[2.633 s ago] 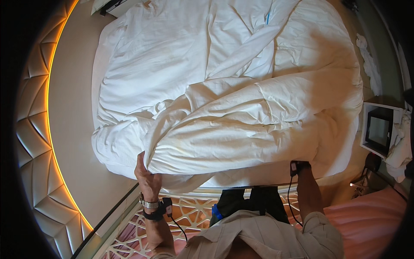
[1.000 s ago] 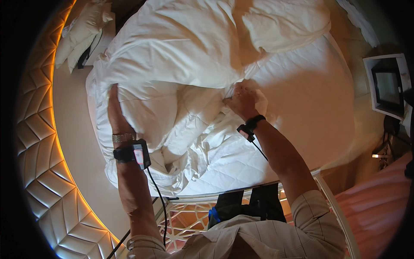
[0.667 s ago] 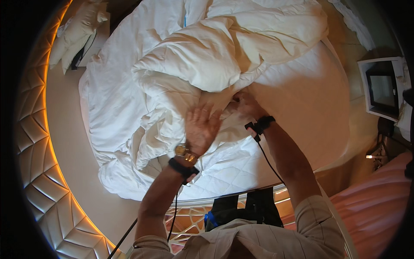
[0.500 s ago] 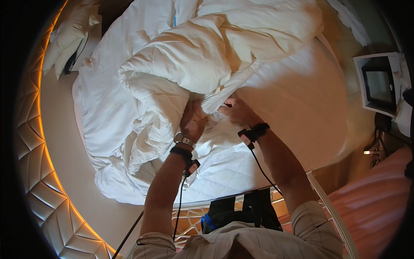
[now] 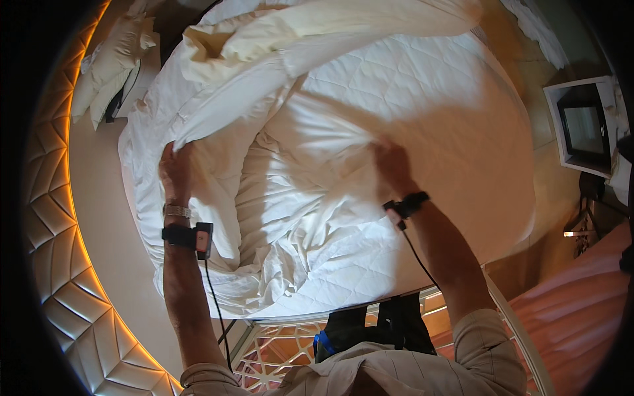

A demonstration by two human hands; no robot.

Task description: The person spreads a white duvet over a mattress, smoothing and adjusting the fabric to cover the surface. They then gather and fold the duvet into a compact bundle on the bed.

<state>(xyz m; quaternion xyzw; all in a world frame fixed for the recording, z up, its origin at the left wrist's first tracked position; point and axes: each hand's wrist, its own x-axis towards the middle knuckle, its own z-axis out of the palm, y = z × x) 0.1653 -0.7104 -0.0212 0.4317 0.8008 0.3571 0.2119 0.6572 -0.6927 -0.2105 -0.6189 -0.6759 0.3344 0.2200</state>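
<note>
My left hand [image 5: 176, 173] is closed on the edge of a white duvet [image 5: 264, 63], at the left side of the round bed. From there the duvet stretches in a taut fold up and to the right across the far part of the bed. My right hand [image 5: 394, 165], a little blurred, pinches a thin white sheet [image 5: 317, 132] over the middle of the mattress. Creases in the sheet run toward its fingers. Below and between my hands the sheet lies bunched. A quilted white mattress pad [image 5: 456, 132] shows on the right.
Pillows [image 5: 115, 63] are stacked at the far left. A padded headboard [image 5: 79, 290] with a lit edge curves along the left. A white lattice rail [image 5: 290, 350] stands between me and the bed. At the right are a boxy white cabinet [image 5: 581, 125] and pink fabric [image 5: 574, 297].
My hands have moved apart, the left one to the left and up. The duvet heap has been thrown back toward the far side, uncovering the creased sheet and more of the pad.
</note>
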